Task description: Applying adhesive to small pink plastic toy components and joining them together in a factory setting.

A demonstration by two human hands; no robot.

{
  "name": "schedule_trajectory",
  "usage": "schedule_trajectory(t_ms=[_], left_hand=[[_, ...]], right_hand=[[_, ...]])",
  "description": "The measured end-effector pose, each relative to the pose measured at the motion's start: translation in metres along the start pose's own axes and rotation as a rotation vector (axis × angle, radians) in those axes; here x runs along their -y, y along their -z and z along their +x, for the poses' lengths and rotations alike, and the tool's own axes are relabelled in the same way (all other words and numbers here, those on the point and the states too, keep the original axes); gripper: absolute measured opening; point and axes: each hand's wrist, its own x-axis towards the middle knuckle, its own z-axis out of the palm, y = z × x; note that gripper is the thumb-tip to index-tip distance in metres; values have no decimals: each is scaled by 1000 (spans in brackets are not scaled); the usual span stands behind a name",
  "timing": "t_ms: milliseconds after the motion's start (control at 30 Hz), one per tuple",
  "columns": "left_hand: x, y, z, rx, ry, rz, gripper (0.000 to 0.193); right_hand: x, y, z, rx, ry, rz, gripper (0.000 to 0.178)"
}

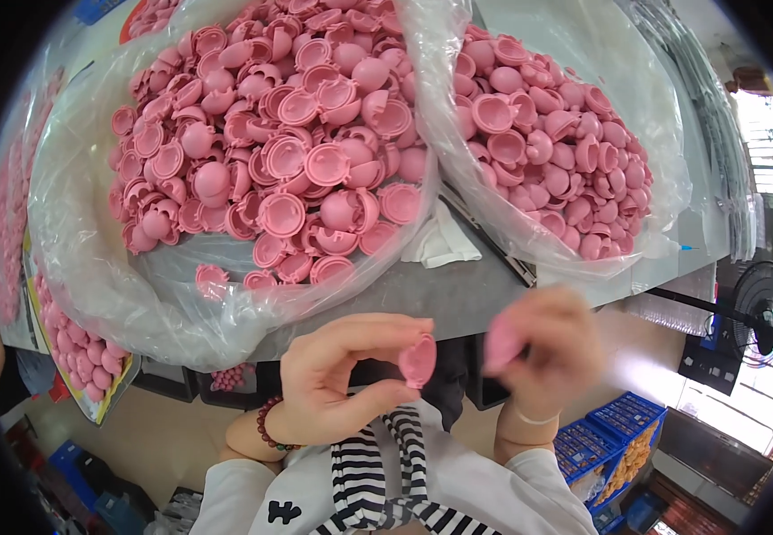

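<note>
Between the thumb and fingers of my left hand (337, 374) is a pink plastic half-shell (419, 361), held upright at its edges. My right hand (556, 352), smeared by motion, grips another pink plastic piece (502, 344); its exact shape is blurred. The two hands are apart, in front of the table's near edge. Beyond them a large heap of pink half-shells (284, 160) lies in an open clear plastic bag (83, 259). A second clear bag (672, 169) at the right holds more pink shell pieces (583, 152).
A white cloth (441, 239) and a dark thin bar (485, 232) lie between the bags on the grey table (422, 303). A tray of pink pieces (83, 357) is at the left. Blue crates (614, 428) stand on the floor at right, below a black fan (761, 312).
</note>
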Motion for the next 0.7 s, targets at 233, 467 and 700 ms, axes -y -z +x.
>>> schedule_trajectory(t_ms=[233, 467, 700], left_hand=[[-6, -2, 7, 52, -110, 435, 33], [-1, 2, 4, 61, -84, 452, 37], [2, 4, 4, 86, -42, 375, 37]], right_hand=[[-6, -19, -9, 142, 63, 96, 34], [-6, -19, -12, 140, 35, 92, 35], [-8, -19, -15, 146, 33, 107, 33]])
